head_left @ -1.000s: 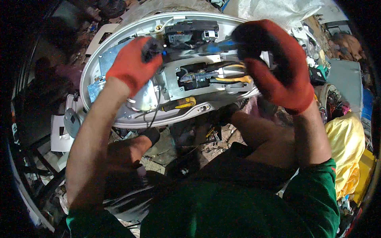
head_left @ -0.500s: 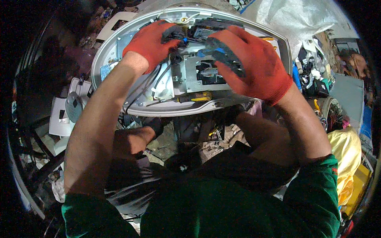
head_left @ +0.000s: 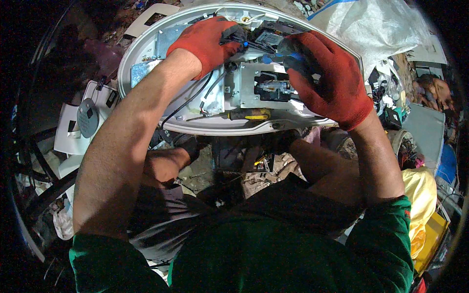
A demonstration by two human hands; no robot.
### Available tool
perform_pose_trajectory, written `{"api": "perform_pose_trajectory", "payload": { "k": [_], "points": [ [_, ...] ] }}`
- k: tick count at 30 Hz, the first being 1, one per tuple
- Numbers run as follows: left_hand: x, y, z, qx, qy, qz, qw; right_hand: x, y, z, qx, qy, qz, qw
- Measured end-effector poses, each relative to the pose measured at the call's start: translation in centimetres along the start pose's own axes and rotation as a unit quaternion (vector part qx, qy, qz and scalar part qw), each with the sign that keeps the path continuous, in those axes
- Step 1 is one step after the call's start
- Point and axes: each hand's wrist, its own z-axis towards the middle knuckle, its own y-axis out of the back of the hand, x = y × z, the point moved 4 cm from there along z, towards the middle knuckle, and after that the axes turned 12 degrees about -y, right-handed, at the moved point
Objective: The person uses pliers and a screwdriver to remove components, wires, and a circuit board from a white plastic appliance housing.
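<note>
A long, rounded pale grey casing (head_left: pixel 128 83) lies open before me, with metal plates, boards and cables inside. My left hand (head_left: pixel 207 45), in a red glove with a dark palm, is closed on a dark cable (head_left: pixel 245 44) with a small blue spot, near the far wall. To its right, my right hand (head_left: pixel 332 75), gloved alike, is closed around a blue-handled tool (head_left: pixel 271 58); its working end cannot be made out. Below the hands sits a square metal plate (head_left: pixel 249 88) around a black mechanism (head_left: pixel 273 87). A yellow-and-black screwdriver (head_left: pixel 251 114) rests along the casing's near edge.
A whitish plastic sack (head_left: pixel 376 29) stands beyond the casing at right, with a pile of small scrap parts (head_left: pixel 391 93) below it. White panels (head_left: pixel 73 129) lie at left. A yellow cloth or bag (head_left: pixel 421 195) is by my right arm. My legs are under the casing's near side.
The casing and both hands appear slightly farther right and higher in the picture. Over the casing, the hands keep nearly the same places and grips.
</note>
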Motion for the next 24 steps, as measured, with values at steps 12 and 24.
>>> {"api": "perform_pose_trajectory", "payload": {
  "k": [12,24],
  "points": [
    [1.2,-0.9,0.1,-0.031,-0.019,0.0,0.999,0.5,-0.4,-0.1,0.02,-0.014,0.008,1.0],
    [1.9,-0.9,0.5,-0.004,-0.038,-0.026,0.999,4.6,-1.0,2.6,0.101,0.01,-0.087,0.991]
  ]
}}
